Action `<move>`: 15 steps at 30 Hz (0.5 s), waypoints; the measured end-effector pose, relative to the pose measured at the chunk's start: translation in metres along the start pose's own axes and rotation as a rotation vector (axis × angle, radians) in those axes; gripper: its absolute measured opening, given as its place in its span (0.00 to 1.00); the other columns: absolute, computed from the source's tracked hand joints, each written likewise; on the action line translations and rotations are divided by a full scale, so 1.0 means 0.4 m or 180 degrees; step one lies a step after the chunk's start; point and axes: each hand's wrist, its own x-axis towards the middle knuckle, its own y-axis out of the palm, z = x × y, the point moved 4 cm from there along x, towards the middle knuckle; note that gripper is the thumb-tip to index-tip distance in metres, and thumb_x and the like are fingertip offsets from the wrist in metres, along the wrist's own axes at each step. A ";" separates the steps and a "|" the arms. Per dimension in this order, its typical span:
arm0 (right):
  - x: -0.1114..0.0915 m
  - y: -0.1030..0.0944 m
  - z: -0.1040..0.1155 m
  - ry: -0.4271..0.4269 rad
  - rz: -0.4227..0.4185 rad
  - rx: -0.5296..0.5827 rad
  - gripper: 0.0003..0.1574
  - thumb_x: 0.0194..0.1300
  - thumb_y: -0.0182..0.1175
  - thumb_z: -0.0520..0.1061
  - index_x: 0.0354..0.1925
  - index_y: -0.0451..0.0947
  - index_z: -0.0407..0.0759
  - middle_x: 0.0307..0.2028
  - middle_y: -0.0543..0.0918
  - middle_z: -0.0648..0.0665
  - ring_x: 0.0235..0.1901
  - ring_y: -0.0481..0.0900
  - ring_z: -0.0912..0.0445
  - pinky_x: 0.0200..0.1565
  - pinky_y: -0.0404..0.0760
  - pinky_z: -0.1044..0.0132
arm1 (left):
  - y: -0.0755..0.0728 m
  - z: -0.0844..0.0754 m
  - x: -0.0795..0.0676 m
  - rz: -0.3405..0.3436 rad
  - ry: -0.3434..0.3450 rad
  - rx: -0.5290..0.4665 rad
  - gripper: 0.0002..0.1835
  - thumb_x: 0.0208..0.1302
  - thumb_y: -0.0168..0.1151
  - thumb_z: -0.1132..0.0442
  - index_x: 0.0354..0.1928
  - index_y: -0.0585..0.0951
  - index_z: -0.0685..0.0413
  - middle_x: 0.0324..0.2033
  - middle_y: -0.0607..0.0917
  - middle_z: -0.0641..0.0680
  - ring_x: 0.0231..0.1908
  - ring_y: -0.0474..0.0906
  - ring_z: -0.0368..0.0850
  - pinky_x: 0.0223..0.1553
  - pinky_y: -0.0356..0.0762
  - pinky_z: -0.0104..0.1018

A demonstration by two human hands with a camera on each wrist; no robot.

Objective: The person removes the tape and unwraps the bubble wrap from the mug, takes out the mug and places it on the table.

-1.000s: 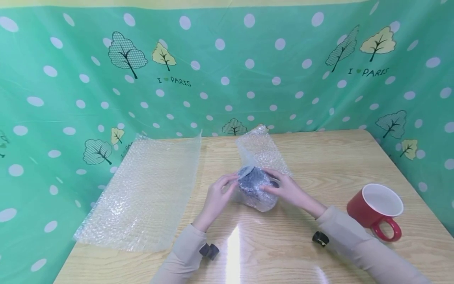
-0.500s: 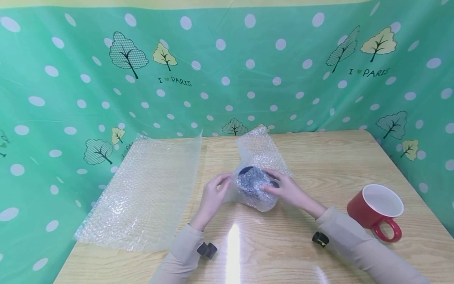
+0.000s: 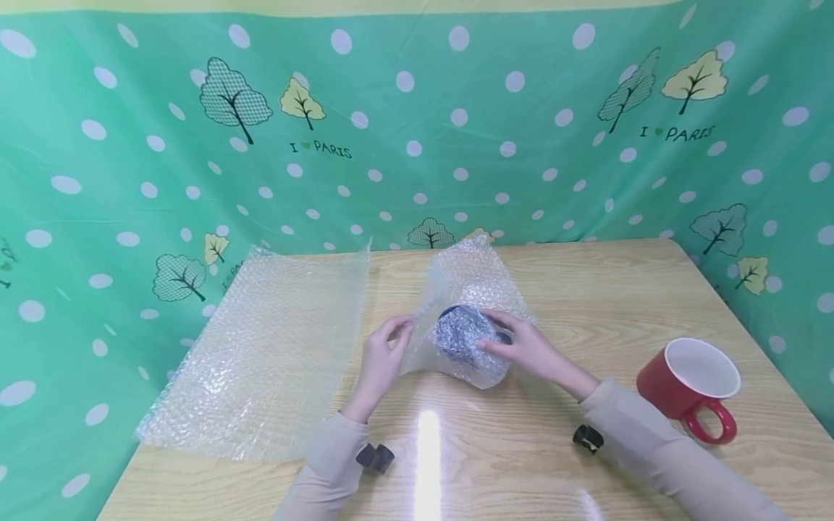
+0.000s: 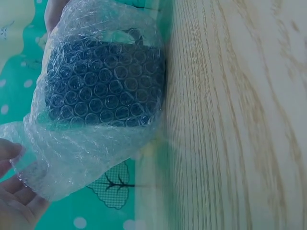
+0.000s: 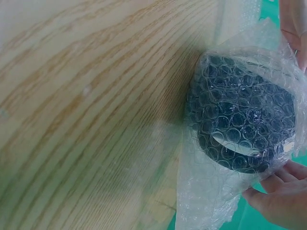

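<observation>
A dark mug (image 3: 461,334) lies in the middle of the table inside a sheet of bubble wrap (image 3: 476,271); part of its dark rim shows at the top. In the left wrist view, bubbles cover the side of the mug (image 4: 100,84). My left hand (image 3: 380,354) pinches a loose edge of the wrap out to the left of the mug. From the right, my right hand (image 3: 524,349) grips the wrapped mug, thumb on the near side and fingers behind. The rest of the sheet runs back toward the far edge.
A second bubble wrap sheet (image 3: 260,354) lies flat on the left of the wooden table (image 3: 515,456). A red mug (image 3: 667,380), white inside, stands at the right beside the right sleeve. Behind the table hangs a green dotted curtain (image 3: 404,116).
My left hand has drawn the wrap's edge leftward, away from the mug, spreading the sheet and uncovering the dark rim. The right hand has kept its grip in place.
</observation>
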 end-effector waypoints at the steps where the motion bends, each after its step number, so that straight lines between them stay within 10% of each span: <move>1: 0.003 0.002 -0.013 -0.0009 0.0002 -0.0008 0.39 0.56 0.60 0.44 0.60 0.57 0.30 0.60 0.60 0.29 0.55 0.63 0.35 0.55 0.67 0.50 | -0.001 0.002 0.000 -0.0011 -0.0004 0.0008 0.08 0.58 0.56 0.69 0.39 0.78 0.64 0.36 0.83 0.59 0.35 0.80 0.49 0.41 0.79 0.35; 15: 0.007 0.003 -0.027 -0.0014 -0.0004 -0.0058 0.40 0.55 0.61 0.48 0.61 0.59 0.32 0.60 0.61 0.31 0.56 0.63 0.37 0.56 0.66 0.50 | -0.030 -0.039 0.009 -0.0080 -0.0402 -0.0154 0.09 0.59 0.53 0.72 0.40 0.76 0.71 0.35 0.81 0.66 0.34 0.80 0.57 0.39 0.80 0.40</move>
